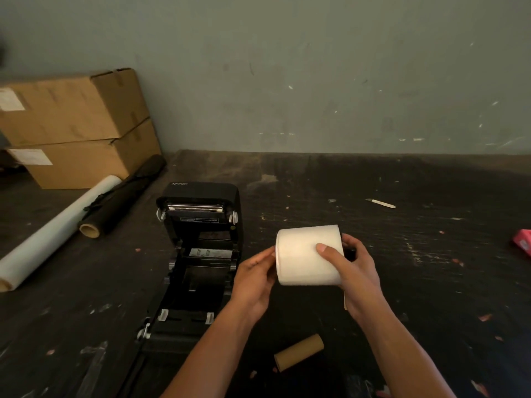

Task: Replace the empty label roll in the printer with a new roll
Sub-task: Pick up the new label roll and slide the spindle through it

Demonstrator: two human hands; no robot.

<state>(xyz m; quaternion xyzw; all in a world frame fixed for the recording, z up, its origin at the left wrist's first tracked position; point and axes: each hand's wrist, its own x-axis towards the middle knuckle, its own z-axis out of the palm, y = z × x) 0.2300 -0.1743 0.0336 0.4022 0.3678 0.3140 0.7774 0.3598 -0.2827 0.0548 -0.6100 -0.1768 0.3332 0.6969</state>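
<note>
Right hand (349, 268) grips new roll (307, 255), hiding its far end.

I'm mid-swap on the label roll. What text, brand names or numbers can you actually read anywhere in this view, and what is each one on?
"Xprinter": on the raised lid of the open black printer, top left corner.
Sticker strip inside the printer lid: too small to read.
White labels on the two cardboard boxes: blurred, unreadable.
Red packet at the right edge: markings unreadable.
New label roll: no print visible.

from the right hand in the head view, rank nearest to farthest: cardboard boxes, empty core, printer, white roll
1. white roll, gripped by the right hand
2. empty core, just below
3. printer, to the left, lid open
4. cardboard boxes, far left by the wall
</note>
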